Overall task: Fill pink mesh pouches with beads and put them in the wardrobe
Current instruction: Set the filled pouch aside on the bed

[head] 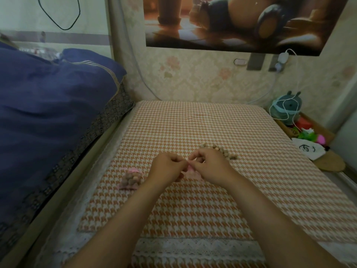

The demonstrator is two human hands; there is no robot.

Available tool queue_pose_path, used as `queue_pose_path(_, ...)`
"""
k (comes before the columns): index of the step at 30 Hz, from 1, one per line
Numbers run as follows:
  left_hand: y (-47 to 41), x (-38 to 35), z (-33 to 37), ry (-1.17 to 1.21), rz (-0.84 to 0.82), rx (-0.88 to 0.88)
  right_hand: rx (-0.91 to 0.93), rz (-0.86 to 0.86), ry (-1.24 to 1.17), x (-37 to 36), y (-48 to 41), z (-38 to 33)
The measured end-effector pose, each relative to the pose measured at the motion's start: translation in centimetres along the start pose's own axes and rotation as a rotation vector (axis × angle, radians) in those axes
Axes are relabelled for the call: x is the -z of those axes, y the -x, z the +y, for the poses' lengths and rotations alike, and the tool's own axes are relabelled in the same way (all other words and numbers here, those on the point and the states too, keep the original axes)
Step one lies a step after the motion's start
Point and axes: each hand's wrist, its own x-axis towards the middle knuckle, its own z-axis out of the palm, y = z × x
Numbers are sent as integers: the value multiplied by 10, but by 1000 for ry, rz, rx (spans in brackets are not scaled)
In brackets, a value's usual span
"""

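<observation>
A pink mesh pouch is pinched between the curled fingertips of the left hand and the right hand, which meet just above the middle of the houndstooth cloth. Only a small strip of the pouch is seen between and under the knuckles; most of it is hidden by the two hands, so its opening and its contents cannot be told. Both forearms are stretched in from the bottom edge and cover much of the near cloth.

Just behind the right hand a loose heap of tan beads is spread on the cloth, its near part hidden by the fingers. To the left of the left hand, apart from it, a filled pouch lies flat on the cloth, with beads packed inside it. A lace trim is seen along the near edge of the cloth.

The left side is taken up by dark blue bedding. At the far right a teal plush toy is wound with a white cable, and below it a white drawstring bag and a round cork mat are laid. A large poster is hung on the floral wallpaper behind.
</observation>
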Motion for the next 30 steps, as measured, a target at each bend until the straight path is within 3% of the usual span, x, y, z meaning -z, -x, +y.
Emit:
queue_pose_path(4,-3,4,0,-72,53,8,-28,-53,-23,6,-1,3)
queue_pose_path(8,-2,5,1,-291,126,-110,44,-57,68,15,1,4)
queue_pose_path(18,0,8,3,-221,-46,-217,125,-206,431,23,4,-11)
queue_pose_path(23,-5,13,0,-376,-147,-307,152,-237,538,25,6,-12)
queue_pose_path(30,-4,22,4,-418,-237,-308,210,-223,401,23,2,-3)
